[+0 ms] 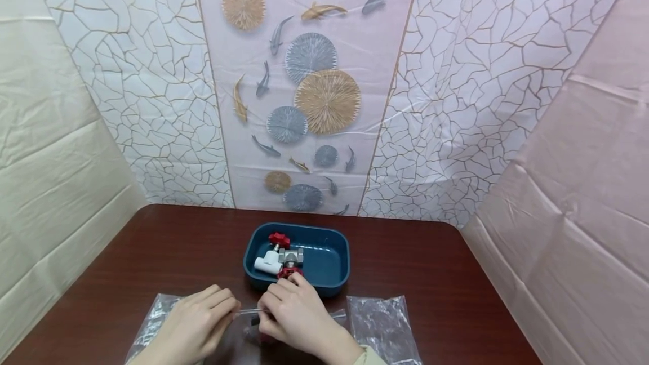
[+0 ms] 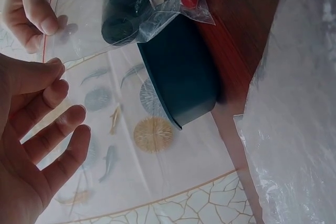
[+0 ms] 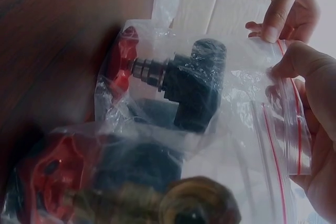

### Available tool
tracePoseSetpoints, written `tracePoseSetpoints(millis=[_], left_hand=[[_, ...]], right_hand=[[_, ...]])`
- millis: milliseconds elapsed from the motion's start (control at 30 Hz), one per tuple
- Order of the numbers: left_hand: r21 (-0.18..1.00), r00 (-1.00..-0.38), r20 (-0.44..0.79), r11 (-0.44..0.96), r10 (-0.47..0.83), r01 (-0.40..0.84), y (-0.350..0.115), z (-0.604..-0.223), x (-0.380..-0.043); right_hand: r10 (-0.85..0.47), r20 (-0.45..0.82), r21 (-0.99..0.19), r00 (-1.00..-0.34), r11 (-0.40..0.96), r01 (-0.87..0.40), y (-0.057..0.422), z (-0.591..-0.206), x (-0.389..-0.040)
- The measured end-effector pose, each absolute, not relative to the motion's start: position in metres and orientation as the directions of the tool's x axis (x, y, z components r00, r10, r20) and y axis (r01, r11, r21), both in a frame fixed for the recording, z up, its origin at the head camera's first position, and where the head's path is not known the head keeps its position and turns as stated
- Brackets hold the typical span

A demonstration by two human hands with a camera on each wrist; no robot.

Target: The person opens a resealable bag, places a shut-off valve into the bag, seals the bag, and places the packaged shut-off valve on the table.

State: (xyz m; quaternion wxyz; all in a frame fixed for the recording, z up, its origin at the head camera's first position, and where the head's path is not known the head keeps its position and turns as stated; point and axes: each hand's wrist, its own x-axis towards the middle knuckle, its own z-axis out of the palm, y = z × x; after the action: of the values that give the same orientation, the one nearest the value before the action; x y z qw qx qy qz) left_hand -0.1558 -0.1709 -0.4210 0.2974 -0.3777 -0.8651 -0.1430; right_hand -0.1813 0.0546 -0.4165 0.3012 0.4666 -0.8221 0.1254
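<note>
Both hands pinch the top edge of a clear zip bag with a red seal line. My left hand (image 1: 200, 320) has its thumb and index finger at one end of the edge, other fingers spread. My right hand (image 1: 299, 314) grips farther along the same edge. Inside the bag hangs a black valve (image 3: 197, 85) with a red handwheel (image 3: 123, 61). Nearer the right wrist camera, a second zip bag (image 3: 231, 156) holds a brass valve (image 3: 197, 203) with a red handwheel (image 3: 55, 174). In the head view the right hand hides most of this.
Behind the hands is a dark blue tray (image 1: 332, 288) holding a white valve (image 1: 269, 262) and a metal valve (image 1: 291, 257), both with red handwheels. Clear plastic bags (image 1: 382, 325) lie on the brown table (image 1: 426, 275) at right and left. A patterned cloth (image 1: 304, 179) hangs behind.
</note>
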Motion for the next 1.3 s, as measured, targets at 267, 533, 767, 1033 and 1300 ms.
tracePoseSetpoints(millis=[267, 533, 767, 1033, 1300], left_hand=[[0.040, -0.554, 0.622, 0.684, 0.553, 0.728, -0.170, -0.422, -0.158], [0.046, -0.547, 0.635, 0.681, 0.546, 0.731, -0.169, -0.424, -0.160], [0.049, -0.560, 0.629, 0.690, 0.540, 0.722, -0.171, -0.424, -0.161], [0.051, -0.560, 0.633, 0.694, 0.534, 0.718, -0.173, -0.425, -0.161], [0.067, -0.573, 0.627, 0.696, 0.528, 0.715, -0.173, -0.425, -0.161]], right_hand=[[-0.689, 0.593, 0.047, -0.418, 0.547, -0.836, 0.060, -0.416, -0.183], [-0.680, 0.601, 0.054, -0.420, 0.559, -0.827, 0.064, -0.418, -0.183], [-0.660, 0.628, 0.056, -0.412, 0.567, -0.822, 0.071, -0.420, -0.185], [-0.651, 0.625, 0.041, -0.432, 0.580, -0.814, 0.081, -0.420, -0.185], [-0.643, 0.624, 0.026, -0.444, 0.585, -0.810, 0.089, -0.420, -0.184]])
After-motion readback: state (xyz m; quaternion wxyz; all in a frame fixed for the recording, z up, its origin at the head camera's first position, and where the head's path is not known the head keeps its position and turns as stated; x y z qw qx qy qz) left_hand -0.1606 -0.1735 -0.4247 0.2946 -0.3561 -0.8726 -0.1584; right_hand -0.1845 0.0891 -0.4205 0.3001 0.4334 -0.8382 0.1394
